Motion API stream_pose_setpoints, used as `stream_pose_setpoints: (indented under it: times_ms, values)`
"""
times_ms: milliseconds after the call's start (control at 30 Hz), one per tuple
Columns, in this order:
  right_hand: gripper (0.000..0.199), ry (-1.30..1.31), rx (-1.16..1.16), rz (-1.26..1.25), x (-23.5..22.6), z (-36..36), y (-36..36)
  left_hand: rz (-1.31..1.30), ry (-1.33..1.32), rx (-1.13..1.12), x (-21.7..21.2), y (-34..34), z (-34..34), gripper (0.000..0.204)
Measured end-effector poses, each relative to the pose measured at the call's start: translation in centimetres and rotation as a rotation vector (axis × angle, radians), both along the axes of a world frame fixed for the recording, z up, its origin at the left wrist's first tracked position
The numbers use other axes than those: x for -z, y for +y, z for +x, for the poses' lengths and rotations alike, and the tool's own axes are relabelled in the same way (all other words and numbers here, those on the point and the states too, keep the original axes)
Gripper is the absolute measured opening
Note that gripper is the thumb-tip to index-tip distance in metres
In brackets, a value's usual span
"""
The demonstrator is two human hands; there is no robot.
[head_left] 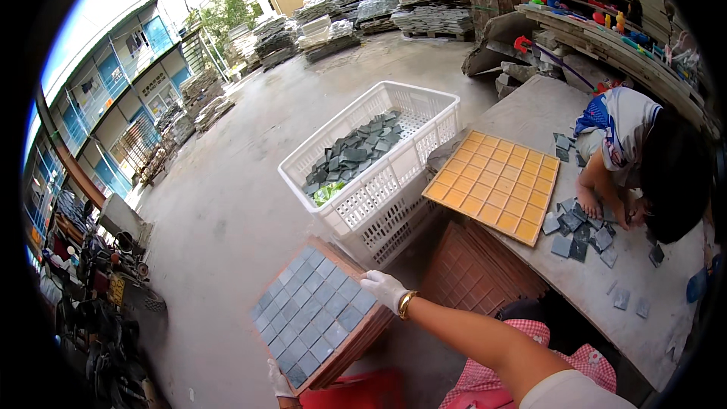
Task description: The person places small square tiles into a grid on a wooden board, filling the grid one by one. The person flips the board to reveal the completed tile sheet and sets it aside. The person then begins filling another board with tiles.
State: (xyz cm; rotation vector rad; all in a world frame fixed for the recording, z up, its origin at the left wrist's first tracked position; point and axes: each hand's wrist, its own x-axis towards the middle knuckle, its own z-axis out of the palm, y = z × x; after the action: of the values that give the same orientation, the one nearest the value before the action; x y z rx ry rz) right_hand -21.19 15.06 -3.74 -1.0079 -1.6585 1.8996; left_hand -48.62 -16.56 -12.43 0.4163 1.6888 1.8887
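A reddish-brown grid tray (379, 310) filled with grey-green square stone tiles (314, 307) lies tilted on top of similar trays at the lower middle. My right hand (385, 290), in a white glove with a gold bracelet at the wrist, grips its upper right edge. At its lower left edge my left hand (280, 380), also gloved, holds on, with part of the fingers hidden. Beneath the trays shows a red seat-like surface (363, 390). Whether the filled tray rests on the stack or is slightly raised, I cannot tell.
A white plastic crate (371, 193) holds loose stone tiles. On the table (515, 117) at right lie a yellow grid tray (496, 182) and scattered tiles (581, 231), where another person (621, 136) leans. Empty brown trays (477, 269) stand below. Motorbikes (91, 310) line the left.
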Motion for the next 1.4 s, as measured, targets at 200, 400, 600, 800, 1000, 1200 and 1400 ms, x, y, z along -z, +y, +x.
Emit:
stream_pose_setpoints:
  times_ms: [200,400,600,800,1000,1200,1400]
  values:
    - [0.055,-0.174,-0.057,0.007,1.2,-0.9,1.3,-0.434,0.394,-0.241,-1.8,3.9,0.9,0.062]
    - [0.058,-0.320,-0.326,0.217,0.7,-0.9,3.2,-0.977,0.797,-0.112,-1.6,1.9,-0.3,0.068]
    - [0.042,-0.070,0.177,0.184,-1.6,4.9,4.1,-0.781,0.446,-0.061,-0.7,2.0,-1.9,0.063]
    - [0.061,0.444,0.754,-0.618,-2.6,17.1,2.5,-0.744,0.425,-0.362,0.3,-0.1,-3.6,0.041]
    - [0.079,1.065,1.050,-0.959,0.8,24.1,3.8,-0.466,0.845,-0.155,-6.5,4.9,5.5,0.027]
    - [0.060,0.777,1.073,-0.950,-3.7,24.6,5.6,-0.262,0.696,-0.087,-11.5,8.5,18.5,0.021]
    - [0.033,-0.030,1.292,-0.185,4.1,28.8,8.0,-0.193,0.475,0.078,-9.6,8.2,22.2,0.021]
